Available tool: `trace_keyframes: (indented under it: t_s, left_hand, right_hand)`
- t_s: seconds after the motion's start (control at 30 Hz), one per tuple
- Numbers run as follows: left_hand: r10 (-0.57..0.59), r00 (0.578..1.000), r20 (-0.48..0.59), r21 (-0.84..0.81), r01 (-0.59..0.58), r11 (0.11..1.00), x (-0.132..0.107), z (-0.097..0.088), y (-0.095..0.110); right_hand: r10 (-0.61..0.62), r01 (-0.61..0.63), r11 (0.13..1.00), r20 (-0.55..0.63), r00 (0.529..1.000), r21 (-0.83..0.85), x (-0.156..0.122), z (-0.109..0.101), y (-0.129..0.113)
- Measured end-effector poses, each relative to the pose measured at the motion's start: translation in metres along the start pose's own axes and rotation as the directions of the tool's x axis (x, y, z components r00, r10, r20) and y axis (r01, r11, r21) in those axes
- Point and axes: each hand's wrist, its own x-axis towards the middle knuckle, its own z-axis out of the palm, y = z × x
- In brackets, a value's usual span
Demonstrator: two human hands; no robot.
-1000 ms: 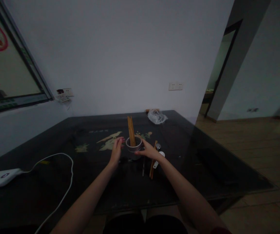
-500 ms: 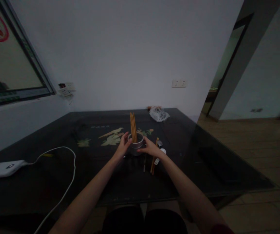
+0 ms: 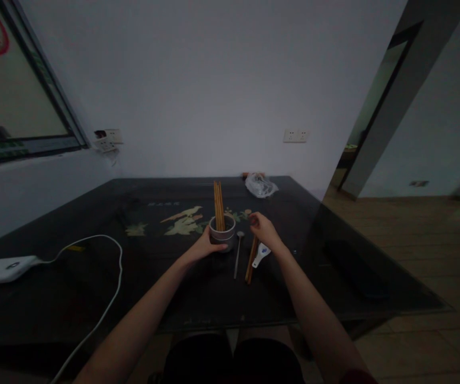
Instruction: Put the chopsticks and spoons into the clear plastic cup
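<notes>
**Left hand braces the cup, utensils alongside**

With my left hand (image 3: 203, 247) I grasp the grey cup (image 3: 224, 236), likely steadying it under the tall upright chopsticks (image 3: 219, 208) inside. It appears to stand on the table (image 3: 198, 298). Right of the cup lie a metal spoon (image 3: 237, 257), loose chopsticks (image 3: 250, 264) and a white soup spoon (image 3: 260, 254), seemingly grouped for easy reach. Also right of the cup, my right hand (image 3: 263, 230) has curled fingers; I can't tell whether it grips anything.

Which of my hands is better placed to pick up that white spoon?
Your right hand, probably: it is close to the white spoon, though I can't tell whether it holds anything. Your left hand is farther off, gripping the cup with chopsticks in it.
</notes>
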Motion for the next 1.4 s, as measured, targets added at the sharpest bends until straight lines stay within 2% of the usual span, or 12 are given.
trace_keyframes:
  t_s: [0.07, 0.17, 0.37, 0.63, 0.97, 1.13, 1.4]
  left_hand:
    - [0.012, 1.000, -0.016, 0.044, -0.012, 0.999, 0.001, -0.001, -0.004]
    - [0.040, 0.999, -0.026, 0.094, -0.037, 0.995, 0.003, -0.003, -0.009]
    - [0.056, 0.998, -0.042, 0.136, -0.050, 0.989, 0.002, -0.002, -0.010]
    - [0.026, 0.999, -0.046, 0.168, -0.018, 0.986, -0.001, 0.000, -0.005]
    - [0.008, 0.998, -0.058, 0.200, 0.004, 0.980, -0.002, -0.002, -0.002]
    - [0.025, 0.999, -0.047, 0.212, -0.015, 0.977, -0.001, -0.005, -0.008]
    - [-0.011, 1.000, -0.024, 0.234, 0.017, 0.972, -0.003, -0.003, -0.002]
  right_hand:
    - [0.076, -0.083, 0.977, -0.044, 0.996, -0.198, -0.002, -0.007, 0.001]
    - [0.156, -0.147, 0.900, -0.012, 0.988, -0.410, -0.008, -0.010, -0.001]
    - [0.178, -0.115, 0.799, 0.050, 0.983, -0.591, -0.017, -0.005, -0.008]
    - [0.219, -0.125, 0.753, 0.067, 0.974, -0.646, -0.021, 0.004, -0.013]
    - [0.211, -0.109, 0.774, 0.091, 0.973, -0.624, -0.026, 0.007, -0.021]
    - [0.202, -0.112, 0.781, 0.078, 0.976, -0.615, -0.026, 0.010, -0.020]
    - [0.201, -0.102, 0.763, 0.083, 0.976, -0.639, -0.025, 0.013, -0.016]
